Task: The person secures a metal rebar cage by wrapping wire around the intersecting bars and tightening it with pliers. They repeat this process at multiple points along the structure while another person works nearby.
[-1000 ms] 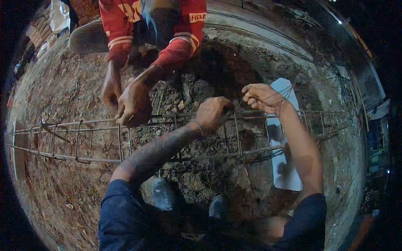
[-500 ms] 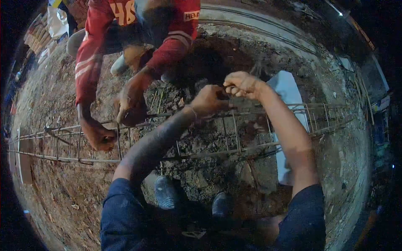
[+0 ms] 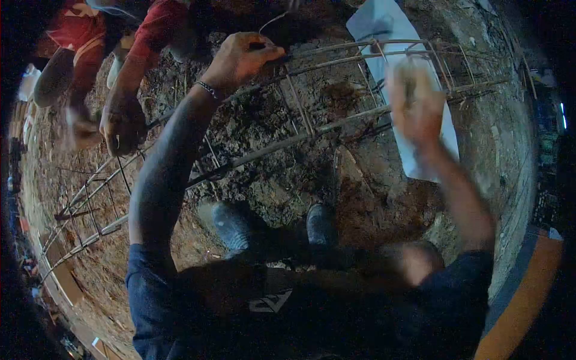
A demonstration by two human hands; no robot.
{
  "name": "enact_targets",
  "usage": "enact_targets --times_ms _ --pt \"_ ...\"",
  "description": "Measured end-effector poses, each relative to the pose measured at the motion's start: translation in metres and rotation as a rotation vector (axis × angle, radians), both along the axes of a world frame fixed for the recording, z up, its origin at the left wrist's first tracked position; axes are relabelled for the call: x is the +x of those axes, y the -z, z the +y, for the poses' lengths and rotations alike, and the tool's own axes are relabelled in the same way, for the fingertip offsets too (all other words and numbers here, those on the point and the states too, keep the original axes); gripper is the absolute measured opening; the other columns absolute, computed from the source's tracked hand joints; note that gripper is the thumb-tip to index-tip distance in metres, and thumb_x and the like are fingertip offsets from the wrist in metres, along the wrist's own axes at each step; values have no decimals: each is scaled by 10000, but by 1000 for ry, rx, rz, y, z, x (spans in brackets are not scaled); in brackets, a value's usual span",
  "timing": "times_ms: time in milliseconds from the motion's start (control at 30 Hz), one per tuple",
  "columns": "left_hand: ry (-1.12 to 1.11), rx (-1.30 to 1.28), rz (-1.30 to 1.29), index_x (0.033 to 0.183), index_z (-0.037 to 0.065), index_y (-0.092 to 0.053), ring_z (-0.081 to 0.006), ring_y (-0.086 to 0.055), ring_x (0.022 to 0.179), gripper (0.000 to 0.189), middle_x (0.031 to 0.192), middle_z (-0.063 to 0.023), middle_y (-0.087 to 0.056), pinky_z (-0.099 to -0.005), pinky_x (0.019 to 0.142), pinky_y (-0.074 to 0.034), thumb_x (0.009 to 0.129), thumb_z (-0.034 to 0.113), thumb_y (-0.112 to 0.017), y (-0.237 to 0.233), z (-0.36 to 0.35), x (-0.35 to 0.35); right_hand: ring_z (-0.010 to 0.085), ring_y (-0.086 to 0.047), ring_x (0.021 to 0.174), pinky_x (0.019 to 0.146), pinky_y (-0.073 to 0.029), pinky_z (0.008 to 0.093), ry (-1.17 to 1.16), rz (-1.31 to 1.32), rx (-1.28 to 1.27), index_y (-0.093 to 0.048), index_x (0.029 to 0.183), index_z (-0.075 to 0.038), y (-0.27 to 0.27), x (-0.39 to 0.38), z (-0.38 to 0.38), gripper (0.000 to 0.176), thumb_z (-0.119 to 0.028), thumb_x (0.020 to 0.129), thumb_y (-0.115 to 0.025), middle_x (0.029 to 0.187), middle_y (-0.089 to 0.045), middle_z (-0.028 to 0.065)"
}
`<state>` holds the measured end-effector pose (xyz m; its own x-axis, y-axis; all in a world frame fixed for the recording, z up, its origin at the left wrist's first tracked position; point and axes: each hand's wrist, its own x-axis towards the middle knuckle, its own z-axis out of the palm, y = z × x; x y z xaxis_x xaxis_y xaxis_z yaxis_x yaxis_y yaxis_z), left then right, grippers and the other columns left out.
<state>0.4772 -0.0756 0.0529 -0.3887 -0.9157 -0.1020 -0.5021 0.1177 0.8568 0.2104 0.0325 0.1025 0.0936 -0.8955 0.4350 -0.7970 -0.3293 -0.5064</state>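
A long rebar cage (image 3: 348, 122) of thin bars and square stirrups runs across the view above the soil. My left hand (image 3: 237, 63) is at its upper bars, thumb and fingers pinched together. A thin wire (image 3: 276, 21) curves up from behind this hand and seems to be held in it. My right hand (image 3: 417, 105) is raised over the cage's right part, in front of a white board (image 3: 414, 159). Motion smears its fingers, so whether it holds anything is hidden.
Across the cage at upper left, a person in red sleeves (image 3: 159, 27) has one hand (image 3: 123, 123) at the bars. My shoes (image 3: 231, 228) stand on rough soil (image 3: 282, 192) close to the cage. An orange and grey strip (image 3: 528, 282) lies at lower right.
My hands were close together over the cage and are now far apart, the right one swung out to the right. The view has shifted, and the co-worker appears further up and left.
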Motion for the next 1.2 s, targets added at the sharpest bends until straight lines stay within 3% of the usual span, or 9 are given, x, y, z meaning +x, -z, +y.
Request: enact_targets --times_ms 67,167,300,433,500,600,733,1000,1200 --pt "-87 -112 -129 842 28 -656 -142 -574 529 285 590 -78 -602 -292 525 -450 777 305 -661 3 -1 -5 252 -618 800 703 -484 359 -160 99 198 -543 999 -10 74 -27 76 210 -175 870 -541 915 -621 164" --pt "-96 -331 181 812 19 -657 -144 -571 521 323 580 -89 -595 -289 510 -443 759 337 -675 41 -17 -8 238 -562 895 703 -491 343 180 438 920 -354 1323 -68 175 -55 148 523 -240 871 -555 1183 -514 151" --pt "-93 -250 263 764 1 -653 -145 -561 514 320 580 -89 -599 -279 507 -443 754 320 -678 30 -1 -9 231 -503 1014 765 -492 356 263 -133 756 -307 1345 -87 283 -87 197 518 -245 895 -513 1315 -382 143" --pt "-244 -133 465 712 15 -656 -150 -572 532 239 610 -95 -621 -279 518 -449 738 250 -686 31 -10 -8 212 -479 1056 834 -475 353 268 -7 991 -332 1332 -99 256 -76 172 432 -249 935 -419 1290 -414 111" --pt "-135 -84 103 727 10 -652 -140 -568 530 233 609 -88 -619 -297 511 -448 731 239 -699 -6 10 -14 220 -494 1045 837 -473 346 146 -76 902 -343 1326 -102 280 -81 182 419 -264 943 -396 1260 -445 112" --pt "-83 -436 4 757 -11 -641 -105 -550 543 270 592 -61 -605 -296 506 -439 753 254 -691 7 4 -11 367 -536 824 695 -423 499 218 28 995 -321 1297 64 302 -74 199 725 -487 858 -493 1105 -525 258" --pt "-147 -66 211 869 -27 -615 -97 -536 595 366 669 -72 -603 -302 531 -437 819 336 -618 18 -4 -6 364 -387 1177 950 -354 487 352 29 953 -334 1314 -14 297 -10 197 651 -379 834 -580 1309 -357 219" --pt "-224 0 250 1079 -115 -506 -112 -550 865 395 1008 -79 -575 -243 739 -464 903 239 -507 -11 18 -10 308 -415 1102 888 -389 426 374 -273 980 -360 1278 4 295 -24 193 575 -348 861 -541 1208 -390 178" --pt "-381 -333 21 1009 -62 -551 -224 -578 812 351 892 -155 -608 -334 713 -452 882 263 -523 25 19 -5 236 -464 1001 846 -407 372 186 -111 1061 -407 1228 3 200 -101 216 467 -293 884 -514 1063 -457 138"
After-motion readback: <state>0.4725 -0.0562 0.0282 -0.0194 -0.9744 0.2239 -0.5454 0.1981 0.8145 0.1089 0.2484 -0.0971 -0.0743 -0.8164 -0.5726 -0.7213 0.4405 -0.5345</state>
